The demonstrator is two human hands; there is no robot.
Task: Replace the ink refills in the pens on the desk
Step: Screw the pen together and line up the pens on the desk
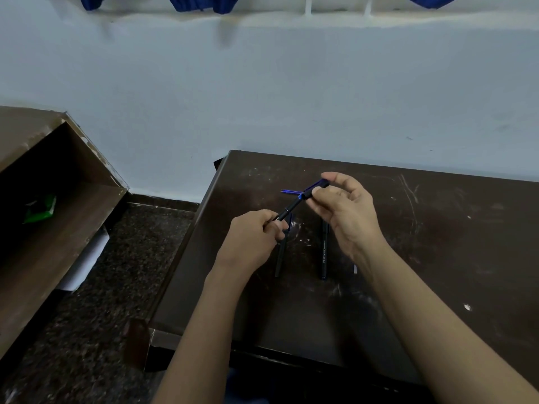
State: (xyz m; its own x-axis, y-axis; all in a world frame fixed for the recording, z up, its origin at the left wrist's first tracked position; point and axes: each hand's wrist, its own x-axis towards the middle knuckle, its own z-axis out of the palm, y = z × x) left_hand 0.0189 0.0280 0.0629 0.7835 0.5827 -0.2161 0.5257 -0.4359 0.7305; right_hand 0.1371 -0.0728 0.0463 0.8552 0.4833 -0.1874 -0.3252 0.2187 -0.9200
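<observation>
Desk | left hand grips, right hand pinches one held pen | two lying pens beneath hands | one blue refill beyond

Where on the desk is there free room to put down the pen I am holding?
The widest bare patch is the desk surface right of the right hand. A smaller one lies by the front edge, between the forearms. The middle is crowded: below the left hand and the held pen lie two black pens.
</observation>
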